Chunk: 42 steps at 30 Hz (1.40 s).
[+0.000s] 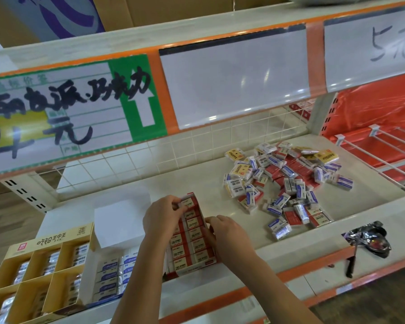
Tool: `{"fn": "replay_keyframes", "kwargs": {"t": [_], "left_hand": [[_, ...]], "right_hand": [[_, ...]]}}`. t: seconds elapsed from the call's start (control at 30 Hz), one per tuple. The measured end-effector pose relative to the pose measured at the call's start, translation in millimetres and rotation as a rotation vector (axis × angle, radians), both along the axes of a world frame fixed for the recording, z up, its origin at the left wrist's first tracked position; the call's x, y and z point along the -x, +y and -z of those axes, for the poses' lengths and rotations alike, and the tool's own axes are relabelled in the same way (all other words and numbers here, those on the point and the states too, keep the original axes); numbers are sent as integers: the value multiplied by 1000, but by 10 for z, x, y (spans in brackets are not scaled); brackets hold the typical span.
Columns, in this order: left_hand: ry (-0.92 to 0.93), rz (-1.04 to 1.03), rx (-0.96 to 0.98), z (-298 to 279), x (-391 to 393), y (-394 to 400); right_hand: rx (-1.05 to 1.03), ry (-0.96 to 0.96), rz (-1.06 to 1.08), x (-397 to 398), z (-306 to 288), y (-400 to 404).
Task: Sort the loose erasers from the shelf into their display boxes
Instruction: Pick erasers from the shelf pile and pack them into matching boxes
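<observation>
Two hands work at the red-and-white cardboard display box (193, 239), near centre. Left hand (163, 215) pinches a red-sleeved eraser (188, 203) into its far end; right hand (225, 235) grips the box's side. Next, in my judgement: fetch another red one from the loose eraser pile (288, 181), far right.

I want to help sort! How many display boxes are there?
3: the yellow display box at far left, the blue-eraser display box beside it, and the red display box between both hands. Others may be out of view.
</observation>
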<state>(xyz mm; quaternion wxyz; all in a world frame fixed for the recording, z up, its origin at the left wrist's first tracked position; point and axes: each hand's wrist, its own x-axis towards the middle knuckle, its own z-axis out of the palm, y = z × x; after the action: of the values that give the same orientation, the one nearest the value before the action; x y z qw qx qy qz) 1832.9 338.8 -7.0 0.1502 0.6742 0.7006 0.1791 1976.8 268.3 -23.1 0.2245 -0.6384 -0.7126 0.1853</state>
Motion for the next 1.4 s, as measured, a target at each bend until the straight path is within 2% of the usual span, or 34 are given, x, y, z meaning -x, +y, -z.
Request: {"fn": "replay_keyframes", "kwargs": {"t": [0.13,0.57,0.9,1.1,1.27,1.4], "left_hand": [[50,49,12,-28,23,17],[274,101,-145,-31,149,-41],[307,153,-118,-70,-2,-6],[333,117,-119,-60,-48,-41],[266,104,-186,-52,-65,-123],[262,132,-117,15,-75,-108]], "right_hand": [[-1,6,2,0,-5,-3],[-7,9,12,0,8,-7],[-18,-1,10,18,37,6],[-21,4,12,13,48,6],[-22,4,17,9,41,1],[-23,-6,20,14,46,2]]}}
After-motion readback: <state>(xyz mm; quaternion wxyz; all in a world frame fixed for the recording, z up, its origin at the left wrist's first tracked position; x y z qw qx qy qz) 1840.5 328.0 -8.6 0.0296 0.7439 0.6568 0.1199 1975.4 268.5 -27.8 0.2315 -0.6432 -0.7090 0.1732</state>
